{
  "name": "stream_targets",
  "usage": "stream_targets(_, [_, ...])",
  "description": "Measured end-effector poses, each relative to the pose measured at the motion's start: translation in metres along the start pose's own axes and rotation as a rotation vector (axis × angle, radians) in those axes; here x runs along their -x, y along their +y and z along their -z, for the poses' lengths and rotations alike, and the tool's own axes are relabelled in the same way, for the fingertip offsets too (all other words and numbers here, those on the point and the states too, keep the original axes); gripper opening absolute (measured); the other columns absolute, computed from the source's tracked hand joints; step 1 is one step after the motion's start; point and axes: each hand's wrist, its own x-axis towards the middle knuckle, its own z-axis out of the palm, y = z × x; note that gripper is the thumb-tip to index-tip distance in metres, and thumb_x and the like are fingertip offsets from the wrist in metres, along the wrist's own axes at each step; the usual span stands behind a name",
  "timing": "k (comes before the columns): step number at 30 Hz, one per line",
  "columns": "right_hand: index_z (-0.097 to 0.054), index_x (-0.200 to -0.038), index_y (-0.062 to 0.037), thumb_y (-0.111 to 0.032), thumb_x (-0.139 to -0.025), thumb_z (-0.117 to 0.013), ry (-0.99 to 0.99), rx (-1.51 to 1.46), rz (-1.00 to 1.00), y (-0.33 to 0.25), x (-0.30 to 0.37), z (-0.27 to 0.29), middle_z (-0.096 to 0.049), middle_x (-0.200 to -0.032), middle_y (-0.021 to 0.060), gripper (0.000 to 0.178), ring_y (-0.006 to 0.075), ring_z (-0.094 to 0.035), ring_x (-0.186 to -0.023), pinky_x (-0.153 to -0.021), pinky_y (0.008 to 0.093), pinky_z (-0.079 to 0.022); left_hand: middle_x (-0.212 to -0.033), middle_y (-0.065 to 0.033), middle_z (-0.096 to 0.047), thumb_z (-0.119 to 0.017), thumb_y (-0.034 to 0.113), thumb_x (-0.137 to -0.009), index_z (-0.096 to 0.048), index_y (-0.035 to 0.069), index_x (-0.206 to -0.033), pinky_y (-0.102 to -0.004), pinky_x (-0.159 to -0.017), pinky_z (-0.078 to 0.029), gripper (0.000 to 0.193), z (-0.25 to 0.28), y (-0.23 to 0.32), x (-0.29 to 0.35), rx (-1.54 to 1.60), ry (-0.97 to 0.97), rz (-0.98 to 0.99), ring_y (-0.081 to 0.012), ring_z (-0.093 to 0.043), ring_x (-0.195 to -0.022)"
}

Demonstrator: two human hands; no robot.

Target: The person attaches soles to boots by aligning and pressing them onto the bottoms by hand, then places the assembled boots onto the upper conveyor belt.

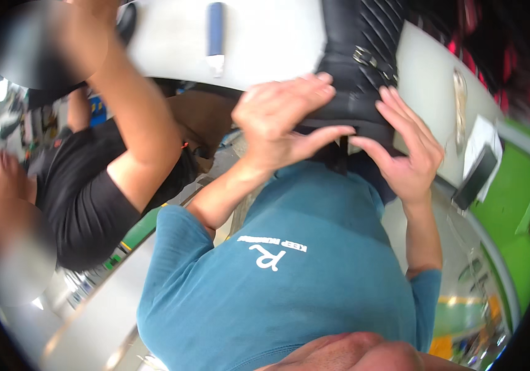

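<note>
A black leather-like piece (354, 68) with a quilted panel and metal buckles lies lengthwise on the white table, its near end reaching the table edge at my body. My left hand (283, 117) rests along the left side of that end, fingers stretched toward the piece and thumb pointing right. On the other side, the fingers of my right hand (410, 145) lie straight against its right edge. Both thumbs stretch toward each other at the near end, a small gap between their tips. What lies under the near end is hidden.
A blue-handled tool (215, 37) with a pale tip lies on the white table (277, 37). To the right are a clear, slender item (460, 111), white paper (482, 145) and a dark phone-like object (476, 176). A co-worker in a black shirt (92, 191) is close on the left.
</note>
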Motion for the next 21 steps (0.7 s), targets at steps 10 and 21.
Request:
stream_targets(10, [-0.046,-0.162,0.0014,-0.012,-0.098,-0.086,0.192,-1.211,-0.728,0.029,0.005,-0.028,-0.056,-0.16,0.0185,0.077,0.0264,-0.057,-0.147,-0.122,0.0418,-0.047,-0.121,-0.0038,-0.086,-0.103,0.041,-0.07,-0.086,0.014,-0.108,-0.0342,-0.09,-0.058,0.05,-0.003,0.007,0.053,-0.001,0.276,-0.205,-0.0223,-0.081,-0.113])
stream_targets(21, [-0.063,-0.144,0.001,-0.007,-0.102,-0.08,0.265,-1.107,-0.597,-0.003,0.044,-0.001,-0.073,-0.134,0.0097,0.046,0.018,-0.072,-0.118,-0.107,0.0354,-0.056,-0.155,-0.0195,-0.066,-0.106,0.057,-0.059,-0.075,0.008,-0.136,-0.0567,-0.12,-0.045,0.096,0.014,0.022,0.052,0.138,0.152,-0.022,-0.0451,-0.057,-0.147])
